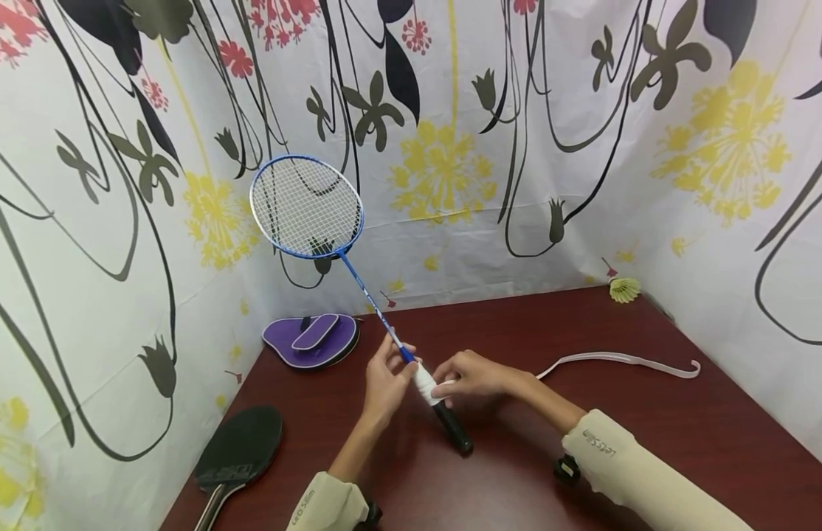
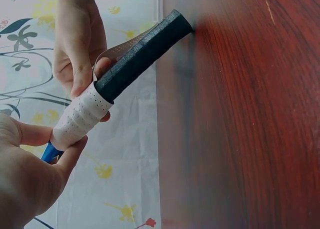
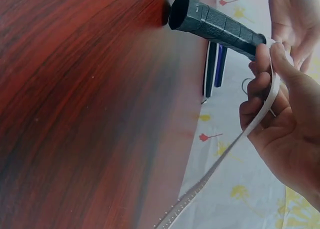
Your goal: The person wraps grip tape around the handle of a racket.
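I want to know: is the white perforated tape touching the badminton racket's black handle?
Touching. The left wrist view shows the white perforated tape wrapped around one end of the black handle.

A blue badminton racket (image 1: 365,289) slants over the bench (image 1: 437,494), strung head (image 1: 308,206) up and leftward, butt (image 3: 181,14) low, perhaps touching. White perforated tape (image 2: 80,115) wraps the top of its black handle (image 2: 145,59), the loose length trailing rightward.

- Here's the left forearm (image 1: 356,448), slanting up from the bottom edge, left hand (image 1: 387,380) pinching, thumb opposite fingers!
- Right forearm (image 1: 550,402) angles in from lower right; right hand (image 1: 474,373) pinches too, thumb to index, remaining fingers curled.
- And both hands sit just beside each other!
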